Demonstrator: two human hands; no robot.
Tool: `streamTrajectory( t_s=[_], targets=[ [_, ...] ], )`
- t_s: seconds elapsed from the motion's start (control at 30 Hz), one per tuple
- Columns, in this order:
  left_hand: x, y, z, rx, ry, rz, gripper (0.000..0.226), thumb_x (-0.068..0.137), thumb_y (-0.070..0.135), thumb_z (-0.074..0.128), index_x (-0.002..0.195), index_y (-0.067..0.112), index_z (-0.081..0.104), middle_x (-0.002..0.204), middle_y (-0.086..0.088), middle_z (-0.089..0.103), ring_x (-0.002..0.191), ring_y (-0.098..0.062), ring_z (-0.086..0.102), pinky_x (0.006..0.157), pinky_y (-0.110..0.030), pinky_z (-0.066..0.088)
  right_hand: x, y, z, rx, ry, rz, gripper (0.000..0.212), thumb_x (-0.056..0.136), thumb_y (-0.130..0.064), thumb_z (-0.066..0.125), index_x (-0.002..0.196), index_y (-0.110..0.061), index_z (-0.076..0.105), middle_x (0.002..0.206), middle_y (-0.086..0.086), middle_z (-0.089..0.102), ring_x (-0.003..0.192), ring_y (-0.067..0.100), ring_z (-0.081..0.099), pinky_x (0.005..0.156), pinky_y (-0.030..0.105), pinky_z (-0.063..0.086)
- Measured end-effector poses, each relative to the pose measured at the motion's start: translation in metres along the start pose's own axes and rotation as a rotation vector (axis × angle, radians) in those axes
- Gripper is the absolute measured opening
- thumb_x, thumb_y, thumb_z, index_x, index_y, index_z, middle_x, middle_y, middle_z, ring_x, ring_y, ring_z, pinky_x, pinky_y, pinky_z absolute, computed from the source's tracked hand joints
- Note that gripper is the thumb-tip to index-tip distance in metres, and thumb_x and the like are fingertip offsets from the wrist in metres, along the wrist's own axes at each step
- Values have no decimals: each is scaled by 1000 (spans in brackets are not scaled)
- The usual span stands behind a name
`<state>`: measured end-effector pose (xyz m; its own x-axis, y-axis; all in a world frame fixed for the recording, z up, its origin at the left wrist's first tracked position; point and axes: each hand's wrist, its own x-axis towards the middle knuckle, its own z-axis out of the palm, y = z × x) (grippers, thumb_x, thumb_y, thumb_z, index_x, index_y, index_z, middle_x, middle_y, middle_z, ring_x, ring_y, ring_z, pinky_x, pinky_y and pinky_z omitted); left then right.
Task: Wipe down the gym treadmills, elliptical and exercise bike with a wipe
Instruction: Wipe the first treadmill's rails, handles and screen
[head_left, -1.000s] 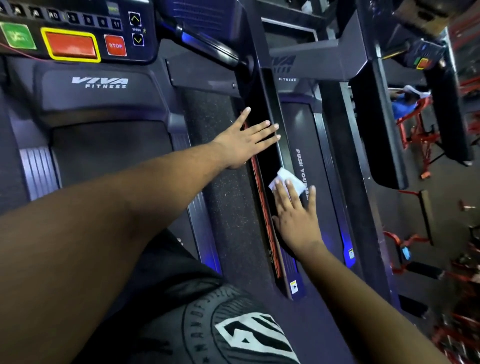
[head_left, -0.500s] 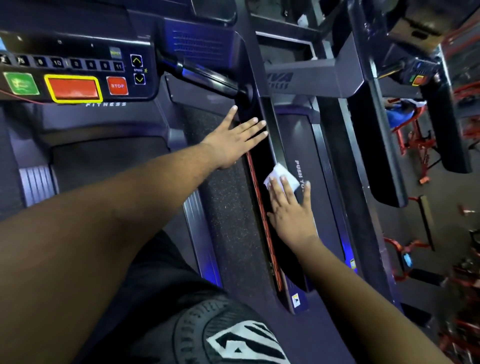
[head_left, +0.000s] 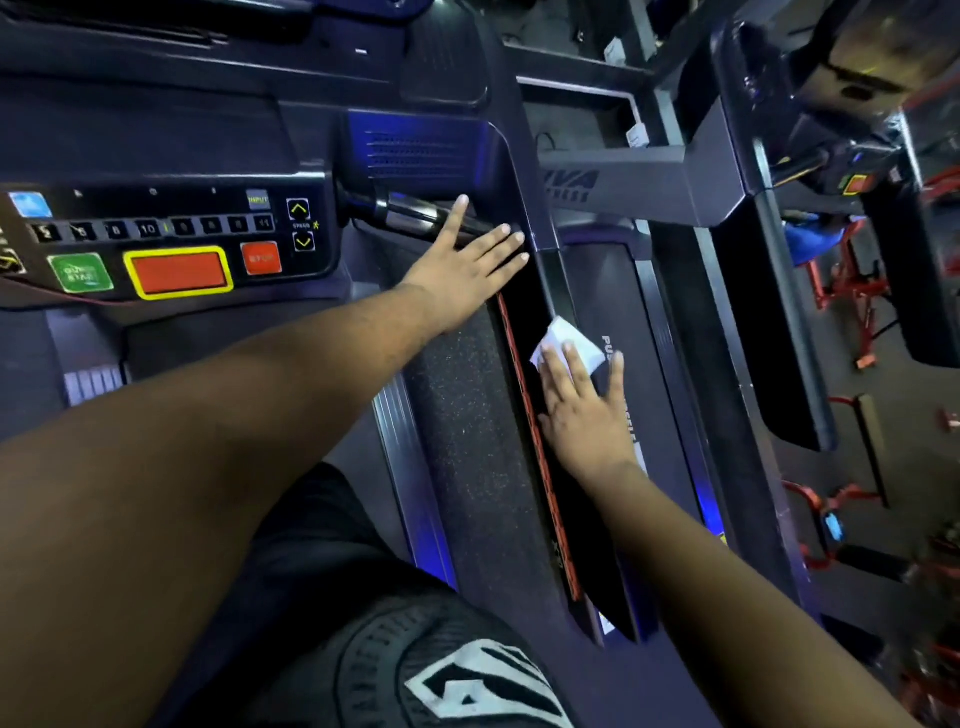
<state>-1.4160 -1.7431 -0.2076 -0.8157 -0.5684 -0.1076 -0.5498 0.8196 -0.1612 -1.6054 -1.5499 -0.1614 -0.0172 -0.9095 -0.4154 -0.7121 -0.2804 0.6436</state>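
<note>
Treadmill rail (head_left: 558, 291): wipe (head_left: 569, 345) seemingly slid forward.

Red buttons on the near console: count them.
2. The large yellow-bordered red button sits at the console's lower middle; the smaller red stop button is just right of it. More may lie beyond the frame's left edge.

The left hand (head_left: 462, 267) lies flat on the treadmill's side rail (head_left: 524, 312), just right of the console (head_left: 171, 244) and touching the handlebar (head_left: 415, 215). Nearer along that rail, the right hand (head_left: 582, 410) presses the wipe (head_left: 563, 340). A second treadmill (head_left: 670, 332) stands right of the rail.
</note>
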Motion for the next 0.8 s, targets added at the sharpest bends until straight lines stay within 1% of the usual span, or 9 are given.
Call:
streamTrajectory(
  t_s=[0.07,0.13,0.2,0.27,0.37,0.47,0.53,0.6,0.8],
  targets=[
    [3,-9,2,-7,-7,-4,94,97,13,55,161,16,-13,170,-10,-13,158,-25,-6,110,-81,-4,-14,-5,6,-3,-58,-60,69,106,-33,33,159,-2,1,168,15,-12,153,35,-22,111,79,-4],
    [5,-17,3,11,-12,5,97,96,12,58,161,16,-14,170,-10,-13,158,-25,-6,110,-81,-6,-12,-13,7,-69,-127,-167,62,107,-29,28,160,-5,6,166,20,-15,151,37,-25,105,82,-15],
    [9,-23,1,30,-18,27,99,96,13,60,161,15,-15,170,-9,-14,158,-24,-5,110,-81,-7,11,-19,-1,-109,-144,-211,60,107,-30,29,161,-6,14,166,22,-12,153,36,-20,98,81,-26],
    [13,-28,-2,31,-40,42,98,97,15,59,160,15,-16,170,-9,-14,158,-24,-4,111,-81,-5,42,-23,-11,-191,-162,-230,61,106,-34,33,160,-9,20,167,23,-7,153,37,-21,97,82,-25],
    [19,-34,-4,25,-68,75,101,97,18,62,160,16,-18,170,-9,-16,158,-24,-3,113,-80,1,85,-18,-31,-269,-170,-237,63,106,-39,32,161,-10,18,168,21,-5,151,37,-25,100,83,-22],
    [22,-36,-7,45,-85,108,100,99,19,61,159,15,-18,169,-10,-18,158,-25,-4,113,-79,4,106,-2,-43,-181,-108,-171,60,108,-38,26,160,-10,15,169,14,-6,153,32,-22,104,79,-20],
    [23,-38,-13,26,-101,122,90,103,19,52,160,14,-17,169,-10,-19,158,-25,-4,113,-79,8,100,8,-41,-61,-25,-75,64,107,-40,31,161,-9,11,170,9,-5,155,29,-18,110,78,-13],
    [24,-38,-16,5,-112,133,86,104,17,49,160,14,-17,169,-10,-19,158,-26,-5,113,-78,10,81,10,-34,107,26,30,72,103,-40,41,161,-9,13,170,7,-1,156,28,-10,114,76,-3],
    [23,-39,-23,-26,-123,128,93,100,15,51,159,14,-20,169,-11,-19,158,-26,-8,112,-80,5,26,-4,-6,400,-13,35,88,93,-40,62,159,-6,15,170,8,3,157,29,0,117,67,19]
  ],
)
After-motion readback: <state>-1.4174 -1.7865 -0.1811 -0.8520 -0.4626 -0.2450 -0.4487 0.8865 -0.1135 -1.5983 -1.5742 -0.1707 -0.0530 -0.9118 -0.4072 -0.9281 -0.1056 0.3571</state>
